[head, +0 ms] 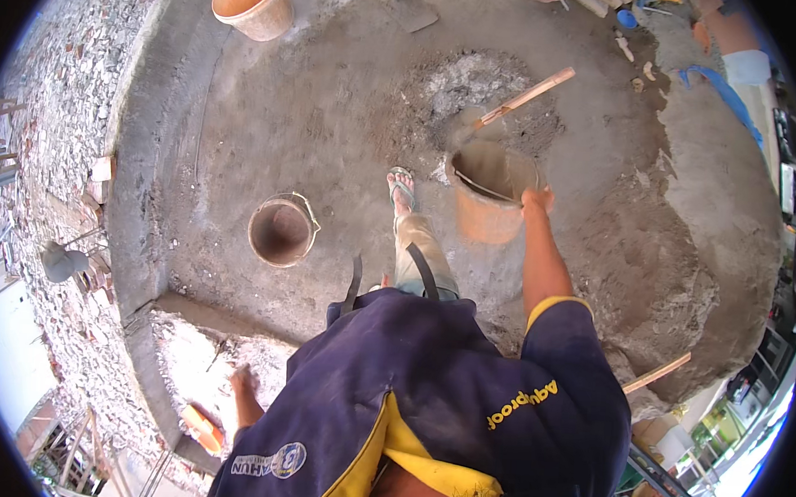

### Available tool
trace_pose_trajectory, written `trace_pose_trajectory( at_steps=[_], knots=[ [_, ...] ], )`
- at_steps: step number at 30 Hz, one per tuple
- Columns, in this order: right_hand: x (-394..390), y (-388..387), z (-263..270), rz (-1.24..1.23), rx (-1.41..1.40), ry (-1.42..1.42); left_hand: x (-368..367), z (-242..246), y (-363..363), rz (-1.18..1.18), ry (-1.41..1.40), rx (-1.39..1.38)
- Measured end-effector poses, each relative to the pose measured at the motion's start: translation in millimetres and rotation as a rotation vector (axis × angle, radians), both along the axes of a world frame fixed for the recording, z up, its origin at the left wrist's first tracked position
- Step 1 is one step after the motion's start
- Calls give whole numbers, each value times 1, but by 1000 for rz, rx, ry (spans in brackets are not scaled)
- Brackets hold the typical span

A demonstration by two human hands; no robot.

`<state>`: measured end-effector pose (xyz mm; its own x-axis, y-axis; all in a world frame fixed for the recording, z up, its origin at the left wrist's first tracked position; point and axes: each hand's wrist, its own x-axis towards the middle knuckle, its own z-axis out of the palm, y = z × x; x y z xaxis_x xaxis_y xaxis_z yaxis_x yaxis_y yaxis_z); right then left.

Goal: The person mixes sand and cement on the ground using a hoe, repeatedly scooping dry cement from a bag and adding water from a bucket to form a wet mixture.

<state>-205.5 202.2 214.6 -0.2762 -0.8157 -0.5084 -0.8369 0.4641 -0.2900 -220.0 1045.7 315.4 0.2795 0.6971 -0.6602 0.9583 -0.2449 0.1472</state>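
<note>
My right hand point(540, 198) grips the rim of a tilted, mortar-stained orange bucket point(488, 221); its mouth faces away from me, toward a wet patch in the grey mix. Just beyond it, a wooden handle point(529, 96) slants up out of a small puddle, its lower end hidden. Behind the puddle lies a pale, powdery heap point(471, 83). Low at my left side hangs my left hand point(245, 379), blurred, apart from the bucket. What its fingers do is unclear.
A second bucket point(281, 232) with a wire handle stands left of my sandalled foot point(400, 184). Farther off is a larger orange bucket point(265, 22). A low concrete edge point(130, 201) and rubble wall point(75, 96) run along the left. A blue sheet point(730, 100) lies far right.
</note>
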Motion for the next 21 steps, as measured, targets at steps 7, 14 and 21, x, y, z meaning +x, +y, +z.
trace_pose_trajectory(
  at_steps=[7, 14, 21],
  knots=[
    [123, -91, -15, 334, -129, 304, 76, 73, -145, -189, -3, -120],
    [191, -149, 3, 574, -104, 449, 180, 89, -226, -583, -195, -86],
    [238, -168, 27, 741, -181, 497, 145, 68, -239, -374, -101, -104]
  ],
)
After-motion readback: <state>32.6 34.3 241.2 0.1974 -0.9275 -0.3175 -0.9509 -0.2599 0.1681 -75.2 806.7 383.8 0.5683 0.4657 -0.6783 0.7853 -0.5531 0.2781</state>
